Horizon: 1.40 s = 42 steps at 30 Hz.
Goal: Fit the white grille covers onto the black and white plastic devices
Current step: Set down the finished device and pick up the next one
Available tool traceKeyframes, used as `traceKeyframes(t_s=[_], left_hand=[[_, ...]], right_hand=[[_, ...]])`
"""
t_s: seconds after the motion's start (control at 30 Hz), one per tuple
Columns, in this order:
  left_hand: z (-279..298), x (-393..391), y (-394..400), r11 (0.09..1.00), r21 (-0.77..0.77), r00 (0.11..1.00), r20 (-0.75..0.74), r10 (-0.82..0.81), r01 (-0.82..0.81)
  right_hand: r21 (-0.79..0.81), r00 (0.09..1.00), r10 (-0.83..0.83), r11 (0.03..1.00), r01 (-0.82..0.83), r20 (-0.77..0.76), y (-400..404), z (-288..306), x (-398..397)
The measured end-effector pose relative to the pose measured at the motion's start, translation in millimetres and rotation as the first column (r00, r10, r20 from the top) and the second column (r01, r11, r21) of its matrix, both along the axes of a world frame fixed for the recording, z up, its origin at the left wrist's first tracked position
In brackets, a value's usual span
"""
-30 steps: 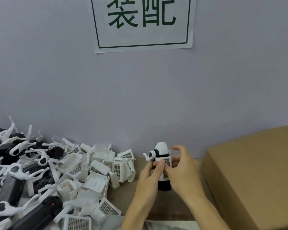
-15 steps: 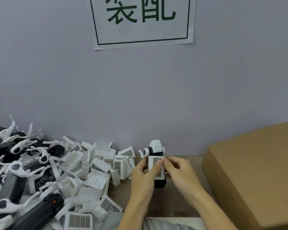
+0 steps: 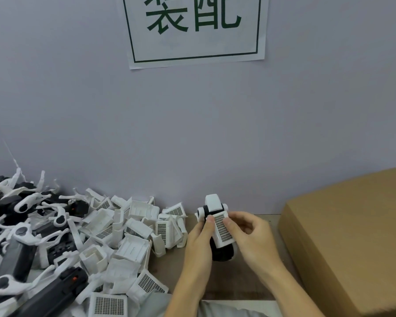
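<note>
Over the table (image 3: 249,284), two hands grip one device (image 3: 217,225), one grille cover (image 3: 223,228).

Soft, even indoor light, with no glare and only faint shadows. Wide-angle bending shows at the edges, and fine detail looks slightly soft, perhaps from compression.

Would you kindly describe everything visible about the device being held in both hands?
The black and white device stands nearly upright, tilted slightly, over the brown table near the wall. It looks like moulded plastic: white rounded top, white knob at its left, black lower body. A white grille cover lies against its front. The left hand and right hand grip it from either side, thumbs on the cover.
</note>
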<state>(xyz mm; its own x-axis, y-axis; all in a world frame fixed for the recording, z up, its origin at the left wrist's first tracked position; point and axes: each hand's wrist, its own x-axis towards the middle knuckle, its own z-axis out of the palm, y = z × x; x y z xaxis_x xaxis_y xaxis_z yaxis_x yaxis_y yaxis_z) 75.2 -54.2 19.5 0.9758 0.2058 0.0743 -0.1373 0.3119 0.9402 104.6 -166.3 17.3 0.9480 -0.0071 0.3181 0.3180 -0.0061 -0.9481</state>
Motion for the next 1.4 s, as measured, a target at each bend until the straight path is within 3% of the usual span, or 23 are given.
traceKeyframes(t_s=[0.23,0.47,0.6,0.93,1.4], left_hand=[[-2.2,-0.4,0.8,0.99,0.118,0.996,0.046,0.071,-0.076],[-1.6,-0.1,1.6,0.992,0.106,0.997,0.04,0.065,-0.069],[-4.2,1.4,2.9,0.981,0.172,0.994,0.067,0.082,-0.092],[-3.4,-0.4,2.5,0.985,0.149,0.995,0.065,0.078,-0.087],[-5.6,-0.5,-3.6,0.994,0.107,0.993,0.115,-0.018,0.005]], right_hand=[[-0.125,0.998,0.006,0.992,-0.014,-0.061,9.0,-3.3,-2.0],[0.09,0.958,0.238,0.97,-0.226,-0.159,1.2,-1.7,-1.6],[0.052,0.963,0.216,0.976,-0.21,-0.16,1.2,-3.8,-0.2],[-0.029,0.985,0.138,0.989,-0.142,-0.099,2.2,-3.6,-0.4],[0.099,0.972,0.221,0.972,-0.212,-0.082,0.5,-1.6,-3.8]])
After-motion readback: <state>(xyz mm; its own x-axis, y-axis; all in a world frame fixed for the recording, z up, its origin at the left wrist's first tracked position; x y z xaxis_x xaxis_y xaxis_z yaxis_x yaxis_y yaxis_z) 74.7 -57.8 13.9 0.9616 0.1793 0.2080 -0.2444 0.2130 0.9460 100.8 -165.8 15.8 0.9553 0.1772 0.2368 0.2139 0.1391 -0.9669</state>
